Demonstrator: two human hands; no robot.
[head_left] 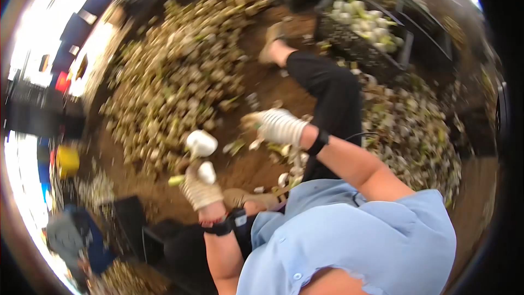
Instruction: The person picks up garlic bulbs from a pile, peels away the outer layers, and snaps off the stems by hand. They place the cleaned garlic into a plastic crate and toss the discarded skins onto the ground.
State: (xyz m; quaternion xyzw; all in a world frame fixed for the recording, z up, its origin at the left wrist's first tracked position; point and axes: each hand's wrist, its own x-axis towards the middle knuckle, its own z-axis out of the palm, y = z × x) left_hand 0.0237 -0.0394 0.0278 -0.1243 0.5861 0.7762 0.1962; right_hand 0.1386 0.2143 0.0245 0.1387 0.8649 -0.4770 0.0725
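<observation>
My left hand (201, 190), in a pale knitted glove, is closed around a white garlic bulb (206, 172); a short green stem end (176, 180) sticks out on its other side. Just beyond the fingers shows a larger white bulb (201, 143), blurred and overlapping the edge of the pile. My right hand (279, 125), in a striped pale glove, is held apart from the left with its fingers curled together. What the right fingers grip I cannot tell. Loose peelings (281, 153) lie on the soil below it.
A big heap of untrimmed garlic (180, 71) spreads ahead on the left. Clean white bulbs (363, 24) fill a black crate (404, 52) at upper right. Trimmings (409, 131) cover the ground beside my outstretched leg (333, 93). A yellow bucket (67, 161) stands far left.
</observation>
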